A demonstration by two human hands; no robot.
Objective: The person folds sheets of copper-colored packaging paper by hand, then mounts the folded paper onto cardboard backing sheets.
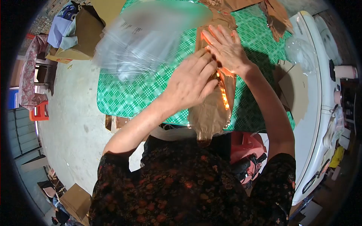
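A long, flat, shiny copper-coloured foil piece (207, 109), like a deflated foil balloon, lies lengthwise on the green checked tablecloth (124, 96). Its narrow near end hangs over the table edge. My left hand (190, 79) is on its middle, fingers bent and close together on the foil, with the fingertips partly hidden. Just beyond it, my right hand (228, 51) lies flat on the foil, fingers stretched out and slightly apart. The two hands almost touch. Left of them is a stack of clear plastic bags (139, 47), blurred at its far side.
More copper foil (277, 19) lies at the table's far right. Cardboard pieces (292, 86) and a clear plastic bag (301, 54) are at the right, by a long white appliance (309, 98). An open cardboard box (88, 32) stands far left, and an orange stool (39, 111) below it.
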